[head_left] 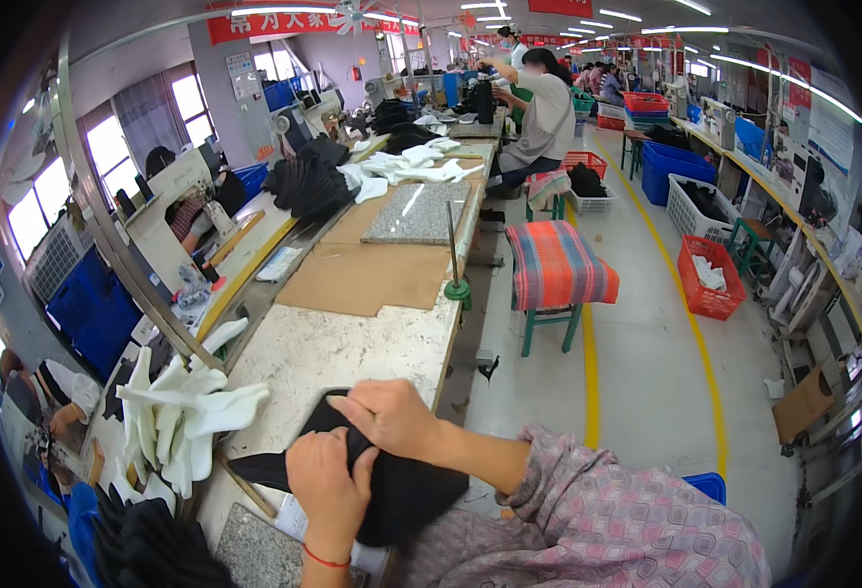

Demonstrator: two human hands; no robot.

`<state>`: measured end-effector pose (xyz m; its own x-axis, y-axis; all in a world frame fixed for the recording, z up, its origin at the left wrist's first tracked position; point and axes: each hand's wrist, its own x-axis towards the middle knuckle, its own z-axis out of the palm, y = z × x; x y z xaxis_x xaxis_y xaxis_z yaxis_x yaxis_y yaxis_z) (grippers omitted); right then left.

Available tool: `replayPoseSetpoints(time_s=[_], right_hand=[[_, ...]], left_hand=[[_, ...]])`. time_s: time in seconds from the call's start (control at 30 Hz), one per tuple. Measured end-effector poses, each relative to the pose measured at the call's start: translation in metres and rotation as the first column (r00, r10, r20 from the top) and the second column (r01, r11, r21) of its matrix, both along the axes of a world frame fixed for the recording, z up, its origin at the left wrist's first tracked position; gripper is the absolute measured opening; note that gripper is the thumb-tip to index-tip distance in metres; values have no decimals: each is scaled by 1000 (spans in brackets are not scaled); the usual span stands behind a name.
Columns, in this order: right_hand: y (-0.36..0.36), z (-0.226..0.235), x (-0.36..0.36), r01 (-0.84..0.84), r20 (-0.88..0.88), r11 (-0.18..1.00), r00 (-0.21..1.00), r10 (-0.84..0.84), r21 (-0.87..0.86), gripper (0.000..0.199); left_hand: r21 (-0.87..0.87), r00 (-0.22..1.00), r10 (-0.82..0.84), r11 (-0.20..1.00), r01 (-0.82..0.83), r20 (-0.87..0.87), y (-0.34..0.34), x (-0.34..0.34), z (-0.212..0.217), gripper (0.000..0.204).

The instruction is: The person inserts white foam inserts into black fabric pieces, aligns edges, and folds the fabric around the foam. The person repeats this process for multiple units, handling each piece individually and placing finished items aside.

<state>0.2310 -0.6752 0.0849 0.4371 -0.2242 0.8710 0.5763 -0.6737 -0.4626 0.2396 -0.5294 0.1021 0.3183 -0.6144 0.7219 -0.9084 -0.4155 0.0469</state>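
Head view: both hands (325, 480) (394, 418) grip the black cloth piece (409, 495), which lies beneath and between them.

My loose right sleeve (627, 514) is a muted greyish mauve, printed with nested, round-cornered diamonds, some of them pink, others grey, and its edge (527, 461) bunches into soft wrinkles. To the left of that sleeve, a thin red cord (325, 561) circles my left wrist (331, 534); my right hand (388, 416) is bare.
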Motion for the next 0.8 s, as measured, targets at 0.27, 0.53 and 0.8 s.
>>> replayPoseSetpoints(time_s=[0.27, 0.53, 0.8], right_hand=[[-7, -2, -5, 83, -33, 993, 996, -86, -87, 26], [-9, -3, -8, -29, -201, 991, 978, 54, 128, 35], [9, -2, -9, 32, -149, 998, 988, -24, 52, 34]], left_hand=[[-9, 1000, 3, 1000, -3, -19, 4, 1, 6, 38], [-20, 999, -17, 1000, 16, -32, 5, 5, -2, 41], [-116, 997, 69, 991, -72, -30, 17, 4, -18, 42]])
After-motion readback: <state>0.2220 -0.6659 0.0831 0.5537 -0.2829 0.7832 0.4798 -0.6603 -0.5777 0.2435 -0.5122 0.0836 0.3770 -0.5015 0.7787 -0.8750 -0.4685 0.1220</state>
